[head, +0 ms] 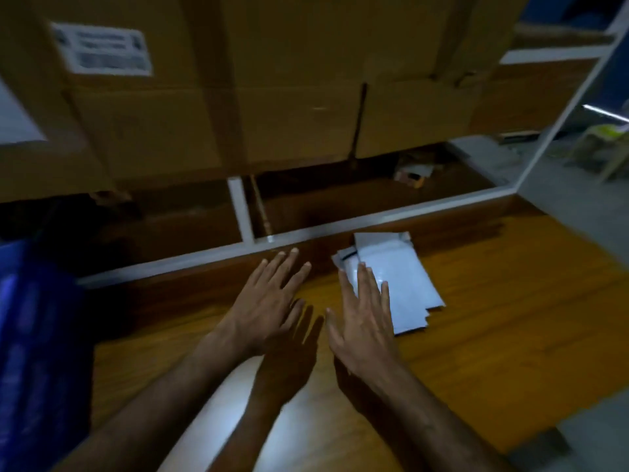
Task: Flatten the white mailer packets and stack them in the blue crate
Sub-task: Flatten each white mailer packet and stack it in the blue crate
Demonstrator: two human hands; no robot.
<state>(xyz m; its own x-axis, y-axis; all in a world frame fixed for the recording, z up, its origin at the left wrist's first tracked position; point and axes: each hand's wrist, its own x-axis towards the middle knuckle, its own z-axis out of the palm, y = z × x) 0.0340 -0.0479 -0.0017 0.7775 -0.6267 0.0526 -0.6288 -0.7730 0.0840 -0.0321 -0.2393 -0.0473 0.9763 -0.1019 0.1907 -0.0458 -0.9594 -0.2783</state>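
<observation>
Both grips are spread flat and hold nothing, the left hand (269, 301) over bare bench (510, 318), the right hand (360, 321) reaching onto the near edge of the white mailer packets (401, 284), which look light, limp and slippery, best pressed flat, then pinched by an edge.

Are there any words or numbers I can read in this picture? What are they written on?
White label on the big cardboard box: it has dark lines of print, but all of it is too blurred to read.
White mailer packets on the wooden table: no writing shows.
Nothing else in view carries readable text.
</observation>
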